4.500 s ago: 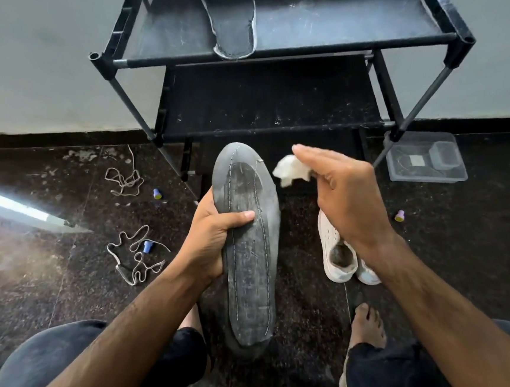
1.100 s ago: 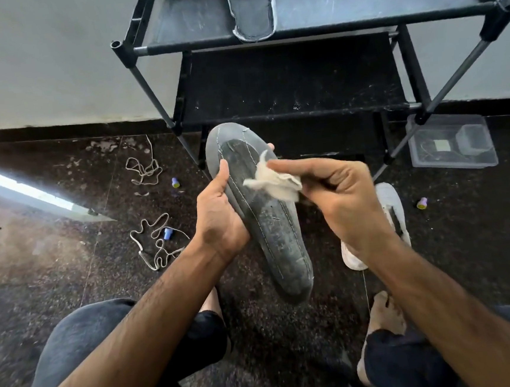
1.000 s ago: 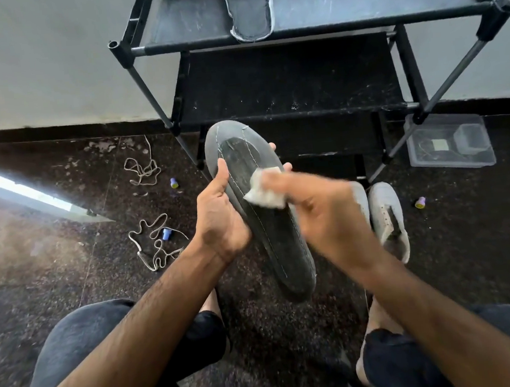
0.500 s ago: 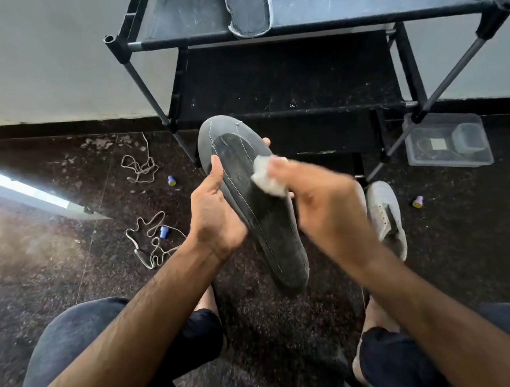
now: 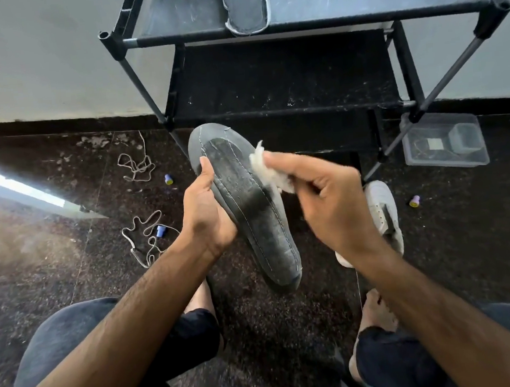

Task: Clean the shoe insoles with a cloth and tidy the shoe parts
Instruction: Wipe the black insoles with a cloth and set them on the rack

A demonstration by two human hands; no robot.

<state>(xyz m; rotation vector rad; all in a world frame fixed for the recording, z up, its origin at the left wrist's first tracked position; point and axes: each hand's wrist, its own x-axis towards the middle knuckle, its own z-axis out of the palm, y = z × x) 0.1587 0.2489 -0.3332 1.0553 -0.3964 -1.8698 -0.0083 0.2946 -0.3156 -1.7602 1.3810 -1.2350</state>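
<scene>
A dark grey insole [image 5: 248,206] with pale stitching is held up over the floor, toe end pointing away. My left hand [image 5: 207,213] grips its left edge, thumb on top. My right hand [image 5: 332,205] pinches a small white cloth [image 5: 268,169] against the insole's right edge. A second grey insole [image 5: 246,5] lies on the top shelf of the black shoe rack [image 5: 294,26]. A white shoe [image 5: 383,213] lies on the floor behind my right wrist, partly hidden.
Two loose laces [image 5: 146,233] [image 5: 136,168] lie on the dark floor at left, with small blue caps [image 5: 160,231] [image 5: 168,179] near them. A clear plastic box [image 5: 445,142] sits right of the rack. Another small cap [image 5: 414,201] lies at right. My knees fill the bottom.
My right hand with the cloth has slid from the middle of the insole to its right edge. The left hand keeps its grip on the insole.
</scene>
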